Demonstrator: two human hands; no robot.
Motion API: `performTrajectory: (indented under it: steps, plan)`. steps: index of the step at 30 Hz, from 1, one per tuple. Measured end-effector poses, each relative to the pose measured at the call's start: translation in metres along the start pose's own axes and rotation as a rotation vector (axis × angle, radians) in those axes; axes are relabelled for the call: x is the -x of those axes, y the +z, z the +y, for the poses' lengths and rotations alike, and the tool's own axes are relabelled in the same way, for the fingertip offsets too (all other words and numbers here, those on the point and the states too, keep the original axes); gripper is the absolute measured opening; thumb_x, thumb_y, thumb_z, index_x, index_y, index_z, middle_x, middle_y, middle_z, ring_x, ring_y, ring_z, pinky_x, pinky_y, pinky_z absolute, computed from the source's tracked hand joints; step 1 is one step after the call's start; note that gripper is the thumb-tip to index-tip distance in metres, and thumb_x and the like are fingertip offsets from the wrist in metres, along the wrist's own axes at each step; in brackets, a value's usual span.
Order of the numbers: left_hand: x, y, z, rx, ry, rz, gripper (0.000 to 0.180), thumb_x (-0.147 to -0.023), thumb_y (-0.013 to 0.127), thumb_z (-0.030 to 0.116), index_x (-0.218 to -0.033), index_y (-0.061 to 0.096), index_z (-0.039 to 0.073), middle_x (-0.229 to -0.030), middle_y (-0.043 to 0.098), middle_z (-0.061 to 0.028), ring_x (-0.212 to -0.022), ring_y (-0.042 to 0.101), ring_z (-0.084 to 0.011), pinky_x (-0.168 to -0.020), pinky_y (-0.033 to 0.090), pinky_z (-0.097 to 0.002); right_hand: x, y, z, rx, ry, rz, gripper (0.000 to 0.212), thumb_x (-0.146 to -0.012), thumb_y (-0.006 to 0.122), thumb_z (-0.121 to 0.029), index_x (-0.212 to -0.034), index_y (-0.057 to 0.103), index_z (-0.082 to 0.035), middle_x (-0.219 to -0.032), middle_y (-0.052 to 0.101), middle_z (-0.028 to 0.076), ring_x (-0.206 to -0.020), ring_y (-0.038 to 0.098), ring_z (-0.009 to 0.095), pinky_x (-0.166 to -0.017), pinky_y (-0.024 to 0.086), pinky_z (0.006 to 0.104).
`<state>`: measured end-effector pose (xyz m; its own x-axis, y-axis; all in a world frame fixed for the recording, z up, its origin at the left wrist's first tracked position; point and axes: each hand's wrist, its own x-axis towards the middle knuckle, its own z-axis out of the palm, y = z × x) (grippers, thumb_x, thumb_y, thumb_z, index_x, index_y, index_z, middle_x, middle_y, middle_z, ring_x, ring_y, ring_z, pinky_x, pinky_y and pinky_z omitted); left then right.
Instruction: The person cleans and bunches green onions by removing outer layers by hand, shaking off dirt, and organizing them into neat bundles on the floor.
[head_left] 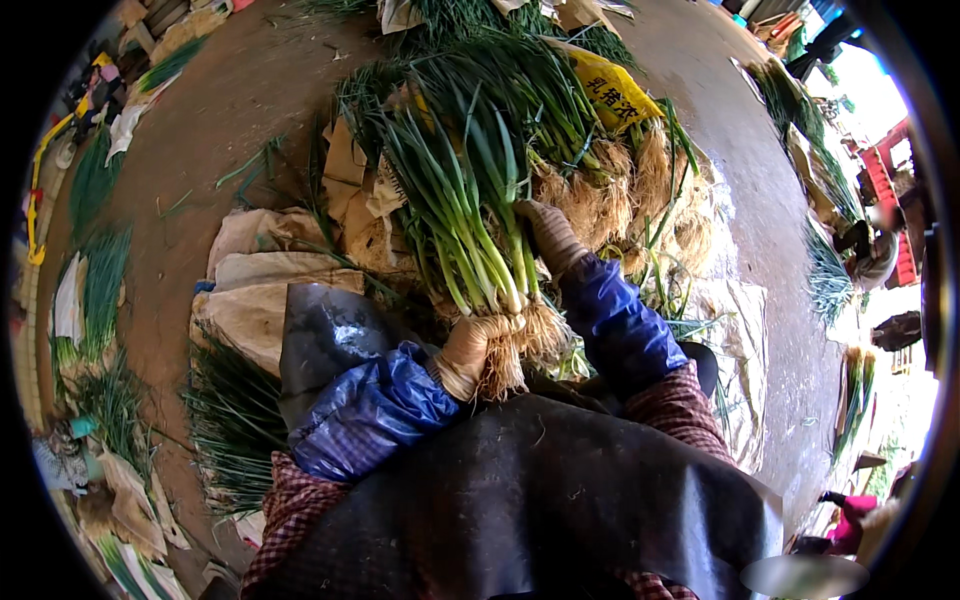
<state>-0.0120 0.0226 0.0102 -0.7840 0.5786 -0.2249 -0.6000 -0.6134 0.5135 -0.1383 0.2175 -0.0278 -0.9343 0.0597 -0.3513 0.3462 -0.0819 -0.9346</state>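
The person sits low over a heap of green onions, both hands in dirt-stained tan gloves with blue sleeve covers over checked sleeves. The left hand (468,352) is curled tight around the root end of a bunch of green onions (470,215), fingers wrapped about the pale stalks just above the tangle of roots (520,345), which hangs out below the fist. The right hand (552,235) lies against the right side of the same bunch higher up, fingers pressed together and laid flat along the stalks; whether the thumb closes around them I cannot tell. The bunch stands nearly upright between the two hands, its green blades fanning away from the person, right above a dark apron (540,490) that covers the lap.

Behind the bunch lies a bigger pile of onions (620,190) with straw-coloured roots turned toward the person, and a yellow tag (612,92) rests on top of it. Crumpled sacks (250,285) lie to the left on the brown floor (230,110), with loose greens (230,420) beside them. More bundles of greens (100,290) lie farther left, well apart.
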Motion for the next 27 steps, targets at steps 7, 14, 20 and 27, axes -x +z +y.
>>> performTrajectory:
  steps: [7, 14, 20, 27]
  plan:
    - [-0.002, -0.008, -0.003, 0.021, 0.021, 0.011, 0.027, -0.079, 0.061, -0.006, -0.106, 0.062, -0.004, -0.105, 0.065, -0.0135, -0.100, 0.063, -0.0250, -0.084, 0.055, -0.0334, 0.082, 0.006, -0.042, 0.074, -0.267, 0.157, 0.013, -0.089, 0.064, -0.014, -0.093, 0.067, -0.002, -0.075, 0.067, 0.005, -0.057, 0.057, 0.010, -0.051, 0.047, 0.0235]
    - [-0.010, -0.009, -0.013, -0.246, 0.207, 0.104, 0.023, -0.081, 0.060, -0.007, -0.103, 0.064, -0.003, -0.099, 0.066, -0.0095, -0.087, 0.066, -0.0217, -0.079, 0.057, -0.0334, 0.144, 0.013, -0.045, 0.448, -0.778, 0.097, 0.009, -0.087, 0.066, -0.005, -0.095, 0.067, -0.001, -0.072, 0.066, 0.005, -0.062, 0.060, 0.011, -0.054, 0.049, 0.0264]
    - [-0.014, -0.007, -0.016, -0.093, 0.173, 0.238, 0.017, -0.081, 0.060, -0.009, -0.097, 0.062, -0.005, -0.090, 0.067, -0.0114, -0.082, 0.067, -0.0214, -0.074, 0.058, -0.0334, 0.157, 0.017, -0.054, 1.101, -1.080, 0.172, 0.011, -0.083, 0.070, -0.011, -0.092, 0.064, -0.008, -0.070, 0.066, 0.006, -0.052, 0.061, 0.019, -0.048, 0.050, 0.0315]
    - [-0.010, -0.007, -0.006, -0.120, 0.014, 0.273, 0.007, -0.081, 0.066, 0.001, -0.087, 0.067, -0.002, -0.077, 0.067, -0.0098, -0.064, 0.066, -0.0187, -0.059, 0.055, -0.0275, 0.163, 0.024, -0.054, 0.805, -1.215, -0.093, 0.011, -0.089, 0.063, -0.020, -0.094, 0.060, -0.010, -0.061, 0.061, 0.004, -0.049, 0.060, 0.020, -0.045, 0.050, 0.0319]
